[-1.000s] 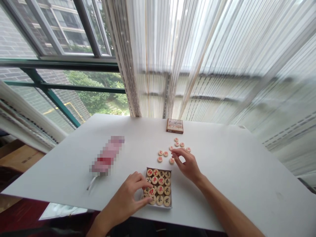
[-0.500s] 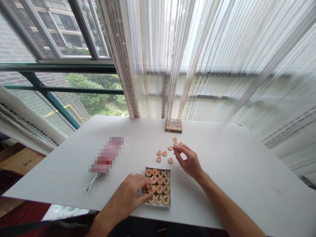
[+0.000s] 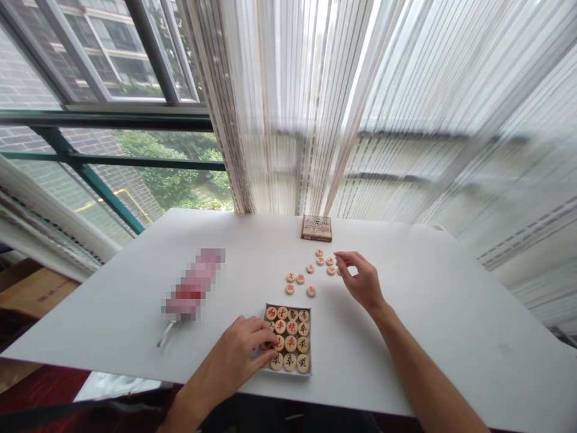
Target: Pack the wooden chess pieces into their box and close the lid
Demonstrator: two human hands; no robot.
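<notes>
The open box [image 3: 295, 374] is placed near the front edge of the white table [image 3: 428, 331], and round pieces [image 3: 291, 344] with red or black signs are laid in it in rows. Its left side is partly covered by the left hand [image 3: 246, 340], whose fingers are curved at a red piece; whether this piece is gripped cannot be told. The right hand [image 3: 363, 279] is held with bent fingers beside the loose pieces [image 3: 311, 291], which are scattered beyond the box; whether anything is pinched there cannot be seen. Farther back, a printed box [image 3: 316, 229] is laid flat. At the left, a pink item [image 3: 193, 288] is blurred.
</notes>
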